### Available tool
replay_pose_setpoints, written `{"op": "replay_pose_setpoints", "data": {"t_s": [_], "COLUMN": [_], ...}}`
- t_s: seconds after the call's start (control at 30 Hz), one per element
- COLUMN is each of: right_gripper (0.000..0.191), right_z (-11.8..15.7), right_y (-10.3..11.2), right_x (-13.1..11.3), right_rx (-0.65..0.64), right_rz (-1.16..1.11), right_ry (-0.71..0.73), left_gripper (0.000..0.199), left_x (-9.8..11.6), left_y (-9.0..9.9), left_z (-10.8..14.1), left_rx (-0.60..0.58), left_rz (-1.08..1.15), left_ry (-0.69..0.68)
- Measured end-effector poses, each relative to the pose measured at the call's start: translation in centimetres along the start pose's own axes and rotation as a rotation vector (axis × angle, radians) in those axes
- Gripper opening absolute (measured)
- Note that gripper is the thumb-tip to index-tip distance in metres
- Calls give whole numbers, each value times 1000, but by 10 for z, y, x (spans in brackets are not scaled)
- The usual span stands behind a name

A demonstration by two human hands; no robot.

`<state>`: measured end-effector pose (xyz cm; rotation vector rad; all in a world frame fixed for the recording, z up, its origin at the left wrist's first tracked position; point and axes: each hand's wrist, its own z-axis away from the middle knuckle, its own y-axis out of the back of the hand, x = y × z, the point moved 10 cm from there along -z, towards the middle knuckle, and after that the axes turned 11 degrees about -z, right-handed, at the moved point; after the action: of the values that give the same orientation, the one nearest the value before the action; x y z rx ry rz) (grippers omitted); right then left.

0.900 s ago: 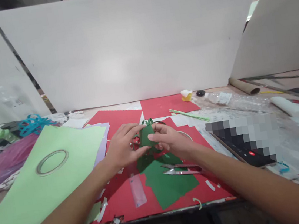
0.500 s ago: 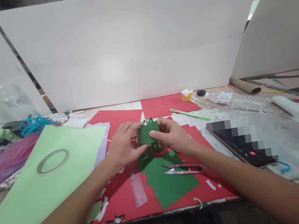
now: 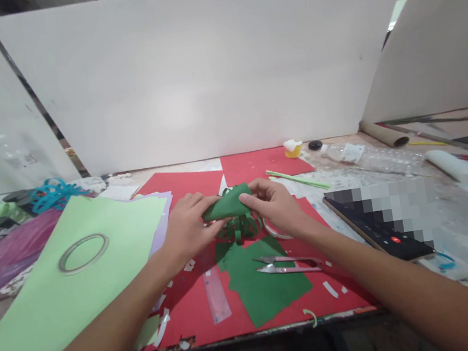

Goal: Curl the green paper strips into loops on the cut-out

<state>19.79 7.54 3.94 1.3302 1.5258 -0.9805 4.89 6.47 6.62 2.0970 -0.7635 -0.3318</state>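
Observation:
Between my two hands is a dark green paper piece [image 3: 230, 204] with looped strips [image 3: 242, 230] hanging below it. My left hand [image 3: 191, 223] pinches its left end between thumb and fingers. My right hand [image 3: 275, 201] grips the right end, thumb on the near face and fingers behind. Beneath the hands lies a flat green paper sheet [image 3: 264, 294] on red paper [image 3: 194, 322]. Pink-handled thread snips [image 3: 289, 264] rest across the green sheet, blades pointing left. A white ring, likely a tape roll [image 3: 275, 231], shows partly behind my right hand.
Left, a tape roll [image 3: 83, 254] lies on light green paper [image 3: 114, 287]. A clear pink ruler [image 3: 217, 298] lies on the red paper. Right are a phone [image 3: 373, 225] and a plastic bottle [image 3: 372, 158]. A small yellow cup [image 3: 293, 149] stands near the white panel [image 3: 210, 73].
The green paper piece has been tilted and bent, its upright face now slanting up to the right. More hanging loops show below, and the white ring has come into view by my right hand.

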Motion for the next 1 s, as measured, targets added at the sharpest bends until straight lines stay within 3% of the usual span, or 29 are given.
{"op": "replay_pose_setpoints", "data": {"t_s": [0.2, 0.4, 0.57, 0.8, 1.0], "right_gripper": [23, 15, 13, 25, 20], "right_z": [2, 4, 9, 11, 14], "right_y": [-10, -1, -2, -8, -8], "right_x": [-2, -27, -29, -23, -33], "right_rx": [-97, -5, 49, 28, 50], "right_rz": [-62, 195, 202, 143, 184], "right_ry": [15, 231, 192, 162, 241], "left_gripper": [16, 17, 52, 68, 51], "left_x": [-4, -4, -3, 0, 7], "left_y": [-9, -15, -8, -10, -12], "left_z": [1, 2, 5, 9, 7], "left_rx": [-88, -165, -70, -65, -124], "left_rz": [-12, -13, 54, 38, 64], "left_ry": [7, 35, 91, 77, 28]}}
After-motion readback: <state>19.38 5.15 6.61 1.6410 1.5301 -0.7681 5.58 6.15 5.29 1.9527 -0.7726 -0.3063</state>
